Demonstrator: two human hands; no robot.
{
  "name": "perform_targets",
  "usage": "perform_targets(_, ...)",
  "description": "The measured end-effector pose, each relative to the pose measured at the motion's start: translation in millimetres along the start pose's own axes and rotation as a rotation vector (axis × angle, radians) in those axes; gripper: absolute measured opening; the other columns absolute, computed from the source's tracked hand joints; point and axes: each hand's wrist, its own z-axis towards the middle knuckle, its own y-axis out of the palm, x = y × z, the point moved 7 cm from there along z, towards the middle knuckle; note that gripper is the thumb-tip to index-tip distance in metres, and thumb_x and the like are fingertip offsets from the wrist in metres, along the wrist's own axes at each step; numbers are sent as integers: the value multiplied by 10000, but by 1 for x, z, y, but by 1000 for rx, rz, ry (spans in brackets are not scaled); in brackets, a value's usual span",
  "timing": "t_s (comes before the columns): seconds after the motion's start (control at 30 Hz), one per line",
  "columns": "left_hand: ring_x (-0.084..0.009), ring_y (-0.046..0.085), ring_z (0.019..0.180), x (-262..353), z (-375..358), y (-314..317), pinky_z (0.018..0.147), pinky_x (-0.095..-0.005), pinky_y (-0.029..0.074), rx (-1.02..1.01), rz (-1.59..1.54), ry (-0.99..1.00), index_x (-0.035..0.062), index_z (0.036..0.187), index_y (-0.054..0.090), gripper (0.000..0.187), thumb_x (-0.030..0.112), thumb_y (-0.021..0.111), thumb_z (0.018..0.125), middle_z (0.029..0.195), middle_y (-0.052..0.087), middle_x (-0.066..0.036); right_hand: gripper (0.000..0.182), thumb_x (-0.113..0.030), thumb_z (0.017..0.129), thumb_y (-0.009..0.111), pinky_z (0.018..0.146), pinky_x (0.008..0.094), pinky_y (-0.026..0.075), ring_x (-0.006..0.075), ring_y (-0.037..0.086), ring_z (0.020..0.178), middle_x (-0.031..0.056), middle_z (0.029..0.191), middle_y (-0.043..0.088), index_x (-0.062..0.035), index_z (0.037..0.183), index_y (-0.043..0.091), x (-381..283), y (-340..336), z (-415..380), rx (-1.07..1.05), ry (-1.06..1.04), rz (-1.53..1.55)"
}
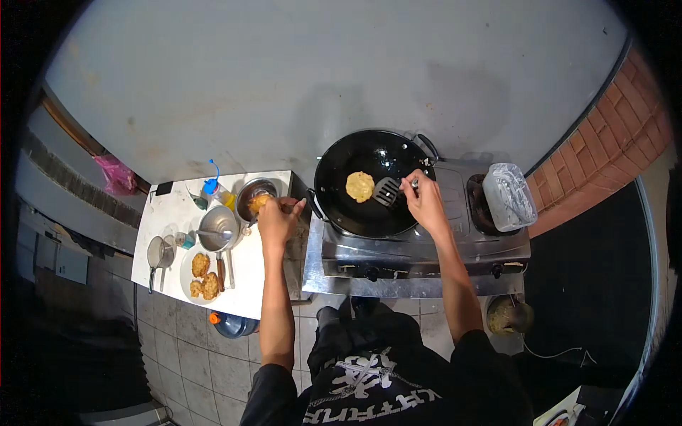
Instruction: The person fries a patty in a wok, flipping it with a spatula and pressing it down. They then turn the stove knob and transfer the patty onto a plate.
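Note:
My right hand (424,202) is closed round the handle of a slotted turner (386,190). The turner's blade is in a black wok (341,216), just right of a round, pale yellow fritter (360,187). My left hand (277,221) is over the near right side of a metal bowl (245,190) on the white table. Its thumb points out to the right, and the other fingertips are mostly hidden. Beside those fingers is an orange-yellow food mass (258,204); I cannot tell whether they grip it.
The wok sits on a gas stove (426,248), with a plastic-lined container (510,197) at its right. On the white table (167,213) are a plate (187,273) of browned fritters, a saucepan (218,226), a strainer (155,252) and a blue-capped bottle (212,187). A water jug (234,325) lies below.

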Motion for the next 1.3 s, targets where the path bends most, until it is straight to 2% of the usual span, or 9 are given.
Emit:
perform_targets(0.07,-293,638,641,-3,-3,-2,624,-378,490,43,4,36,35,821,729,317,329,794,722,680,653,-135,132,-81,909,587,507,355,441,256,640,551,176,709,659,37,863,550,9,9,-4,-113,76,71)
perform_targets(0.17,-299,636,640,-1,-5,-3,625,-383,489,82,-10,67,34,819,731,320,332,794,721,675,646,-142,136,-81,909,587,499,346,444,244,636,541,170,712,664,39,854,556,5,0,-5,-12,42,38)
perform_targets(0.3,-305,632,640,-5,-5,-3,624,-384,488,64,-14,33,37,821,735,321,336,797,718,660,634,-139,144,-81,909,586,505,345,456,261,650,561,171,716,667,45,845,558,10,10,-9,-114,88,102)
perform_targets(0.4,-309,631,644,-5,-5,-2,628,-387,488,42,-13,31,46,824,737,323,349,792,723,659,633,-139,148,-75,909,585,514,342,466,271,663,581,179,710,663,49,834,558,4,5,-9,9,83,92)
perform_targets(0.5,-307,630,644,-10,-4,0,629,-389,487,62,-10,39,52,823,737,331,365,785,729,660,632,-136,151,-72,913,580,533,351,479,297,680,629,188,710,661,56,835,556,-1,19,-14,-184,56,64)
perform_targets(0.6,-307,633,653,-10,-4,-1,634,-392,489,64,9,49,56,823,737,338,379,781,732,669,636,-135,154,-62,914,574,509,319,465,225,642,538,165,689,655,57,819,551,3,10,-10,1,47,85)
perform_targets(0.73,-309,635,651,-9,-6,-7,634,-394,490,60,3,17,56,825,737,341,380,783,729,673,638,-137,171,-83,931,561,463,272,436,117,582,490,92,663,643,40,813,546,17,17,-18,-15,93,282)
perform_targets(1.13,-289,625,613,-8,-4,-6,608,-374,483,37,-48,29,44,842,734,326,351,780,743,640,629,-134,181,-104,950,554,459,244,406,84,547,506,79,718,644,23,822,552,38,13,-19,106,80,420)
perform_targets(1.3,-287,617,593,-4,-2,-9,596,-367,480,70,-78,75,34,844,730,330,346,776,749,619,614,-133,134,-103,915,600,475,287,390,139,509,477,80,608,590,8,855,555,-34,-2,8,76,-38,191)
